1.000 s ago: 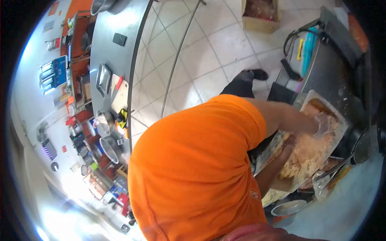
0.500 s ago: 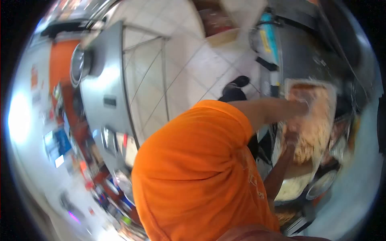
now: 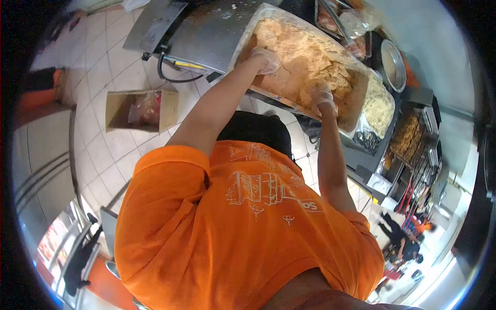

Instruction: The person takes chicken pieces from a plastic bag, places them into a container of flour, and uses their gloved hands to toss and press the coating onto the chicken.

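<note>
A long, light-coloured tub point(image 3: 266, 13) holds pale orange, flour-like breading point(image 3: 289, 67), smooth in places and clumped in others. My left hand point(image 3: 266, 61), in a clear plastic glove, rests in the breading by the tub's left end. Farther right, my right hand point(image 3: 324, 98), also gloved, is down in the clumped part by the near wall. The fingers of both hands are mostly hidden, so their grip does not show. Lumpy breaded pieces point(image 3: 330, 72) seem to lie ahead of my right hand, partly covered.
Pale shredded or crumbly food point(image 3: 377, 106) lies right of the tub, near a metal bowl point(image 3: 392, 64). A metal counter point(image 3: 212, 33) extends left. An open cardboard box point(image 3: 168, 111) stands on the tiled floor. People point(image 3: 403, 240) appear in the distance at right.
My view has turned, bringing the tub from the right side to the top centre. My hands, close together before, are now farther apart in the breading.
</note>
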A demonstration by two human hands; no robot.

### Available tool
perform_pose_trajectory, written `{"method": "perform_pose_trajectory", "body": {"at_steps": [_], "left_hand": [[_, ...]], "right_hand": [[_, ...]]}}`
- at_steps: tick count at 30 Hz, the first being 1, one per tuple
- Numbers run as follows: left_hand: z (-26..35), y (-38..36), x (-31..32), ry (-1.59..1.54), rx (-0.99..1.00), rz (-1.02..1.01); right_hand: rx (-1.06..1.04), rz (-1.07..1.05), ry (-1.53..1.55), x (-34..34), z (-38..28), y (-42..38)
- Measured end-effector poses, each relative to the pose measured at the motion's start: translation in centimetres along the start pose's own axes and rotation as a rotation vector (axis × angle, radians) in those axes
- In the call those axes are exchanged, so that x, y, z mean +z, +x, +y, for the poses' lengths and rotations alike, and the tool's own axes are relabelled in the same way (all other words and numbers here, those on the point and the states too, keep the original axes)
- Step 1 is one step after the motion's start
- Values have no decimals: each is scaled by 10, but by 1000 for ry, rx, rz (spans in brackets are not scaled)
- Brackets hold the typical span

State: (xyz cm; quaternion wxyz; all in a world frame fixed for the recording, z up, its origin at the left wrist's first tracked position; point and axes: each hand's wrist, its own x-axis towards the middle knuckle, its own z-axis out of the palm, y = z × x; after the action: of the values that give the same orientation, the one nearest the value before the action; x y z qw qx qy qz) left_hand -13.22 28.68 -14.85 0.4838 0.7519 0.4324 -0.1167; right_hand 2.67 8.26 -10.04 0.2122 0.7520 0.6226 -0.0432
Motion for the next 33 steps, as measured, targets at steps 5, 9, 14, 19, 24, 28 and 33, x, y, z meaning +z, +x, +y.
{"method": "perform_pose_trajectory", "body": {"at_steps": [5, 9, 14, 19, 24, 28, 33], "left_hand": [[7, -20, 12, -174, 19, 160], [-11, -19, 10, 466, 310, 146], [-11, 7, -5, 497, 245, -76], [25, -94, -38, 408, 47, 45], [12, -69, 18, 635, 173, -227], [29, -61, 21, 736, 355, -370], [21, -62, 1, 579, 296, -42]], "right_hand": [[-312, 72, -316, -32, 21, 15], [-38, 458, 402, 13, 45, 40], [307, -6, 341, -26, 39, 17], [186, -450, 342, -73, -39, -9], [26, -456, 363, -54, -74, 21], [-128, -486, 451, -17, -72, 51], [-200, -92, 718, -57, -26, 27]]}}
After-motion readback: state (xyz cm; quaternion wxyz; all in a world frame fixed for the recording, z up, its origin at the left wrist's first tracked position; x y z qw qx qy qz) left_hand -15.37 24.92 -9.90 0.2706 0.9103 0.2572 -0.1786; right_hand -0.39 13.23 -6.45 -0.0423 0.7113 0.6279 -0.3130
